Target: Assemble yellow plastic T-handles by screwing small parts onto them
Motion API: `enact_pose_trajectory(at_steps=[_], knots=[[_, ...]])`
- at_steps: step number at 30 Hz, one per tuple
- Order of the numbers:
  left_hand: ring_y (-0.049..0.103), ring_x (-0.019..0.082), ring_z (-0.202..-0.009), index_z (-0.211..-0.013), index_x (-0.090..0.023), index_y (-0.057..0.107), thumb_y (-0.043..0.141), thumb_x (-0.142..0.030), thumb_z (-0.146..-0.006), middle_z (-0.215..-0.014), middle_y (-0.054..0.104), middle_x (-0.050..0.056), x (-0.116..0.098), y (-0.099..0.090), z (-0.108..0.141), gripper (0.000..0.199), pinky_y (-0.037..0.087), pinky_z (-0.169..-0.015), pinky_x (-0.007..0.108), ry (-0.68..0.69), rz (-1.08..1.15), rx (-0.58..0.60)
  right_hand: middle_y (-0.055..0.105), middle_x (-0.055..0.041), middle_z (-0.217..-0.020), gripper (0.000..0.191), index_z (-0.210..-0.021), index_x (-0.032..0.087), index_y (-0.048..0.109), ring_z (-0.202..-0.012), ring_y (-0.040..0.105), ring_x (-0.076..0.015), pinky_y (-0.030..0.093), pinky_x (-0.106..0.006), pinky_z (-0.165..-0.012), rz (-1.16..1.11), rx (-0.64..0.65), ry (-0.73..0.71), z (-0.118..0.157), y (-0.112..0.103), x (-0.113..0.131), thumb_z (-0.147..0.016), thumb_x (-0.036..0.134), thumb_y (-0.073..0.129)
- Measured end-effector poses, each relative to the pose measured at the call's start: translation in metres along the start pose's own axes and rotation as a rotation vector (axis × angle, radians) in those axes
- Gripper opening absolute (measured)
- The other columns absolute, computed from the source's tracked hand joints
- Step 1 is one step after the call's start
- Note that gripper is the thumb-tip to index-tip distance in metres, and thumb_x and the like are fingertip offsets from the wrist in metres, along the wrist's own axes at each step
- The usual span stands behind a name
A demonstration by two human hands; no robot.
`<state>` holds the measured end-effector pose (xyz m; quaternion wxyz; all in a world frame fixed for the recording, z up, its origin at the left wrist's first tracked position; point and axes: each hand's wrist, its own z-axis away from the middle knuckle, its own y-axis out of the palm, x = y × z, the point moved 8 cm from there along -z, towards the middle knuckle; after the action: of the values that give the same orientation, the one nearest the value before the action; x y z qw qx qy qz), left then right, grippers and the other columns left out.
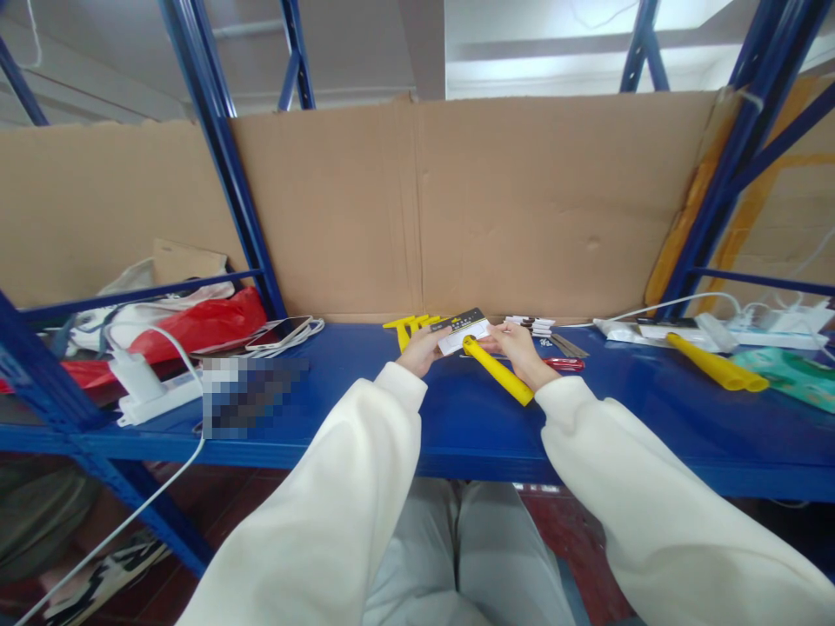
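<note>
- In the middle of the frame I hold a flat card, black on its upper part and white below (462, 332), raised a little over the blue metal surface (626, 404).
- The fingers of my left hand (419, 349) are clamped on its left end; the fingers of my right hand (520, 352) are together on its right end.
- A long yellow tube-like handle (499, 371) slants from the card's lower edge toward my right wrist. If it is fastened to the card or only passes in front, I cannot tell.
- In my judgement, the step in hand is handling this card with both hands.
- The next move, I think, calls for a firm pinch at both ends and attention to the handle, so that it does not slip or swing.
- Behind my left hand, toward the cardboard wall (522, 209), lie several yellow T-shaped pieces (414, 325).
- Near my right hand are thin grey metal strips (570, 345) and a shiny red handle (564, 364); these need some room.
- At the right of the frame, well apart, rest two more yellow tubes (714, 362).
</note>
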<state>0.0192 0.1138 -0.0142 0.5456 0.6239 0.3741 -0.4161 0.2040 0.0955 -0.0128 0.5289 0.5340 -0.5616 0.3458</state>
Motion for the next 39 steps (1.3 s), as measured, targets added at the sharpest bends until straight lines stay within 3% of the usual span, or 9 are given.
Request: enact_pose_trajectory(at_steps=[4, 9, 12, 15, 20, 27, 32, 35, 39], knots=[[0.073, 0.019, -0.076, -0.078, -0.016, 0.073, 0.079, 0.003, -0.067, -0.082, 0.076, 0.006, 0.002, -0.004, -0.004, 0.023, 0.063, -0.076, 0.033, 0.055, -0.042, -0.028, 0.076, -0.0037, -0.068, 0.023, -0.074, 0.022, 0.057, -0.067, 0.077, -0.0196, 0.065, -0.030, -0.067, 0.036, 0.009, 0.037, 0.002, 0.002, -0.001, -0.091, 0.009, 0.067], [0.076, 0.023, -0.087, -0.085, -0.015, 0.072, 0.078, 0.004, -0.065, -0.082, 0.077, 0.005, -0.002, -0.014, -0.007, 0.028, 0.064, -0.088, 0.042, 0.085, -0.073, -0.098, 0.079, -0.0043, -0.080, 0.014, -0.086, 0.019, 0.064, -0.076, 0.078, -0.0182, 0.065, -0.030, -0.078, 0.116, 0.046, 0.050, 0.004, 0.006, 0.000, -0.083, 0.007, 0.071], [0.076, 0.024, -0.089, -0.085, -0.014, 0.071, 0.075, 0.004, -0.068, -0.082, 0.077, 0.005, -0.003, -0.017, -0.008, 0.025, 0.063, -0.090, 0.046, 0.097, -0.060, -0.120, 0.080, -0.0053, -0.091, 0.028, -0.097, 0.019, 0.068, -0.082, 0.077, -0.0186, 0.065, -0.031, -0.079, 0.152, 0.180, -0.024, 0.004, 0.017, 0.001, -0.074, 0.010, 0.081], [0.077, 0.023, -0.088, -0.085, -0.013, 0.072, 0.073, 0.004, -0.070, -0.081, 0.077, 0.004, -0.003, -0.017, -0.009, 0.024, 0.063, -0.091, 0.045, 0.108, -0.065, -0.119, 0.077, -0.0060, -0.103, 0.046, -0.111, 0.020, 0.065, -0.075, 0.074, -0.0165, 0.066, -0.030, -0.068, 0.190, 0.300, -0.099, 0.009, 0.026, 0.001, -0.070, 0.013, 0.084], [0.076, 0.020, -0.082, -0.081, -0.012, 0.071, 0.072, 0.007, -0.069, -0.077, 0.074, 0.003, -0.003, -0.023, -0.011, 0.022, 0.064, -0.085, 0.038, 0.099, -0.099, -0.196, 0.071, -0.0046, -0.112, 0.063, -0.129, 0.025, 0.053, -0.057, 0.068, -0.0106, 0.063, -0.026, -0.052, 0.335, 0.313, -0.135, 0.011, 0.025, -0.003, -0.074, 0.020, 0.083], [0.077, 0.023, -0.092, -0.098, -0.012, 0.075, 0.074, 0.005, -0.071, -0.094, 0.078, 0.010, 0.000, -0.027, -0.012, 0.031, 0.064, -0.088, 0.038, 0.078, -0.144, -0.246, 0.068, -0.0047, -0.120, 0.040, -0.122, 0.026, 0.056, -0.050, 0.063, -0.0064, 0.055, -0.022, -0.046, 0.599, 0.415, -0.207, 0.009, 0.031, -0.008, -0.086, 0.025, 0.072], [0.079, 0.023, -0.092, -0.127, -0.013, 0.068, 0.072, 0.006, -0.074, -0.109, 0.077, 0.015, 0.001, -0.023, -0.003, 0.056, 0.064, -0.087, 0.039, 0.023, -0.167, -0.276, 0.070, -0.0068, -0.120, 0.032, -0.117, 0.023, 0.064, -0.067, 0.069, -0.0119, 0.061, -0.030, -0.069, 0.775, 0.528, -0.381, 0.014, 0.039, -0.001, -0.085, 0.021, 0.070], [0.078, 0.025, -0.095, -0.121, -0.010, 0.071, 0.066, 0.008, -0.078, -0.105, 0.079, 0.016, -0.001, -0.018, 0.002, 0.047, 0.064, -0.088, 0.040, 0.009, -0.178, -0.255, 0.072, -0.0078, -0.118, 0.031, -0.115, 0.021, 0.068, -0.086, 0.072, -0.0185, 0.060, -0.037, -0.086, 0.827, 0.589, -0.474, 0.019, 0.042, 0.005, -0.084, 0.018, 0.071], [0.077, 0.028, -0.103, -0.109, -0.012, 0.076, 0.063, 0.006, -0.079, -0.100, 0.080, 0.015, -0.004, -0.015, 0.006, 0.037, 0.064, -0.090, 0.043, 0.005, -0.195, -0.241, 0.076, -0.0069, -0.110, 0.026, -0.109, 0.020, 0.073, -0.089, 0.073, -0.0197, 0.058, -0.040, -0.094, 0.912, 0.635, -0.511, 0.021, 0.044, 0.006, -0.087, 0.013, 0.061]])
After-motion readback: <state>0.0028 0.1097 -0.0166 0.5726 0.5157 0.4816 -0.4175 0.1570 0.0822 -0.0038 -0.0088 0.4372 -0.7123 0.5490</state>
